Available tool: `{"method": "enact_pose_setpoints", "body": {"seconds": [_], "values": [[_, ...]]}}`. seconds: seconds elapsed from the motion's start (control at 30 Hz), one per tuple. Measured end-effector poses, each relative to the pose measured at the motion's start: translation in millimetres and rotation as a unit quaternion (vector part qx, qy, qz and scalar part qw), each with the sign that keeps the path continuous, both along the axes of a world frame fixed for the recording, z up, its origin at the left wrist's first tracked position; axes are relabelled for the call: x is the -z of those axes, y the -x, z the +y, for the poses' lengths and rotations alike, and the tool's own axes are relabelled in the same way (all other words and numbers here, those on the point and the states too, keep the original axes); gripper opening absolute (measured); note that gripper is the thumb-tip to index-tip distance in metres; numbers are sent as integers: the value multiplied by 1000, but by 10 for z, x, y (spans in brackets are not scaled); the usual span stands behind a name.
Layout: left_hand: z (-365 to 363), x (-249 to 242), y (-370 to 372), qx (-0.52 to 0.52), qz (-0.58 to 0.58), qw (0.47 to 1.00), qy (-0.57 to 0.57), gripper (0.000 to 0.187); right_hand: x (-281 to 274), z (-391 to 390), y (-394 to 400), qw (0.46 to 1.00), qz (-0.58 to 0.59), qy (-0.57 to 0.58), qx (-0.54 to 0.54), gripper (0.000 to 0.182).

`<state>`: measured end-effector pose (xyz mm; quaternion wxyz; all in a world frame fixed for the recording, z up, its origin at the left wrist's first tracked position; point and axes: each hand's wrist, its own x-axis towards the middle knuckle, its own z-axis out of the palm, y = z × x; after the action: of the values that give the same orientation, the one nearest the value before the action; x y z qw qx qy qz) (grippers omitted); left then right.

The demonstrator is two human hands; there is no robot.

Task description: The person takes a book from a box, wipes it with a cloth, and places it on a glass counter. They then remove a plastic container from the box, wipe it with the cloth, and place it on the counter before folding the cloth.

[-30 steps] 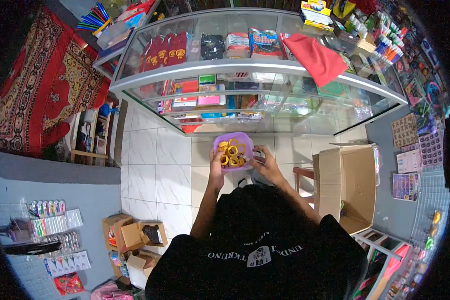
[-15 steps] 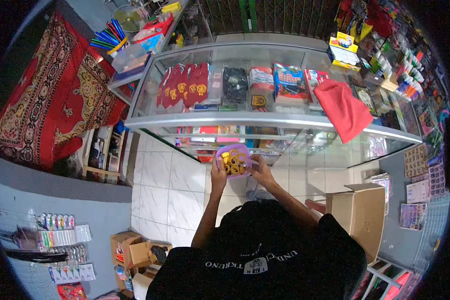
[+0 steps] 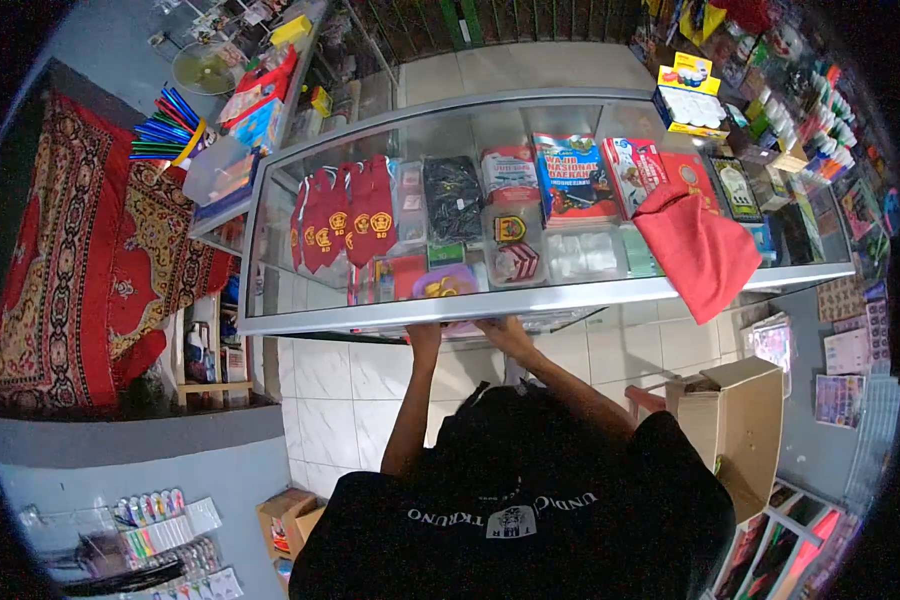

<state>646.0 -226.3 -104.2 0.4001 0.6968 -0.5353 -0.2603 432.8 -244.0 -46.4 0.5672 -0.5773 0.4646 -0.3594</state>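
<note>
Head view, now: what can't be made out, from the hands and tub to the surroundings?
All head view:
Left hand, right hand: fingers and grip hidden by the counter rail.
Tub: middle hidden by the rail.
Yellow items: too small and blurred to count.
Wall sheets: print too small.
Gate: cut off by the top edge.

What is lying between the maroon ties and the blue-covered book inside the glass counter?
In the head view, from the ties to the book: a clear container, a black packet, then red-and-white booklets and a badge box.
</note>
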Motion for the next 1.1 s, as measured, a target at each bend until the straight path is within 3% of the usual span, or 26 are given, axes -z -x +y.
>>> {"method": "enact_pose_setpoints", "body": {"seconds": [0.07,0.1,0.17,0.2,0.27,0.33,0.37,0.47,0.5,0.6,0.73,0.8,0.93,1.0,1.1], "values": [[80,-57,64,-20,-56,996,71,27,-360,17,63,997,74,17,-20,39],[19,-74,-1,19,-142,989,34,34,-373,33,47,993,69,94,4,41],[-70,67,-129,60,-225,969,83,40,-331,12,36,989,64,134,2,41],[-62,159,-174,62,-181,978,80,47,-300,27,25,987,60,151,1,41],[-54,290,-247,63,-92,991,76,63,79,20,-8,957,190,217,-11,41],[-71,-706,74,65,-8,989,134,74,220,-4,-25,951,221,217,-1,39],[3,-864,47,130,-80,981,116,88,205,-16,-38,965,187,183,14,37],[111,-1031,-33,165,29,986,-13,90,89,-34,-2,982,128,138,26,31],[82,-1060,-35,167,33,985,26,69,44,-30,14,984,116,132,23,29],[-21,-628,-285,167,-106,979,44,67,120,-100,-12,966,224,129,5,25],[-265,-550,-365,200,-39,978,-47,66,246,-80,-55,956,223,184,41,24],[-385,-528,-383,219,-44,974,-41,67,206,-98,-76,946,259,187,50,23],[-464,-623,-388,259,-49,963,58,70,-10,-112,-95,972,178,127,88,23],[-469,-664,-363,243,-82,966,45,70,-44,-156,-77,980,136,121,78,23],[-494,-687,-385,240,-82,966,55,69,-184,-178,-114,978,188,19,91,25]]}}
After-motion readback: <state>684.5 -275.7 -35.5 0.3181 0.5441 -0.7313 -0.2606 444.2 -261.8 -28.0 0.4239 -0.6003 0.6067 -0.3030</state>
